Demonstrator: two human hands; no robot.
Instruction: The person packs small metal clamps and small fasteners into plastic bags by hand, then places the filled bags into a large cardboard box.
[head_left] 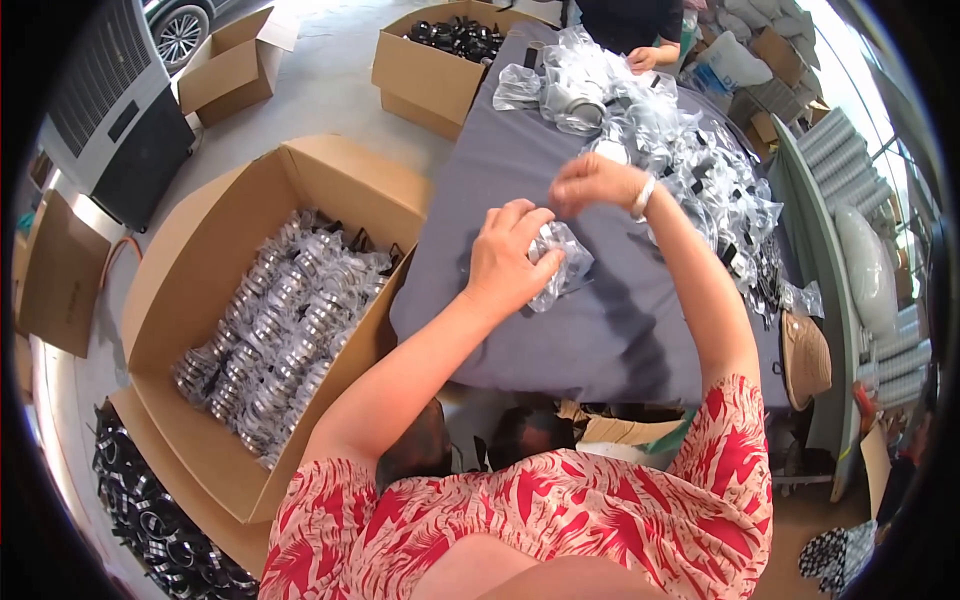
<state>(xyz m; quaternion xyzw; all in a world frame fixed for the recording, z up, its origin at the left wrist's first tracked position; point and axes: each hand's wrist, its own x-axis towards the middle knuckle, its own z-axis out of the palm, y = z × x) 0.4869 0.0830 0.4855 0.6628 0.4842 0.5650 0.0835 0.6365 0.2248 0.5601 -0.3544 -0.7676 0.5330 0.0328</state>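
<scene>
My left hand (505, 255) is closed over a clear plastic bag (563, 262) resting on the grey cloth of the table; the hand covers most of what is in the bag. Just above and to the right, my right hand (597, 184) is raised with its fingers bent, and motion smears the fingertips. Whether anything is between them I cannot tell. Beyond it lies a heap of bagged metal rings (690, 165) with black parts, spread along the table's right side.
A cardboard box (180, 270) at my left holds rows of bagged metal rings (285, 330). Black clamp-like parts (160, 520) fill the lower left, and another box (415, 75) of dark parts stands beyond. A co-worker's hand (650, 58) is at the far edge. A straw hat (805, 358) hangs at right.
</scene>
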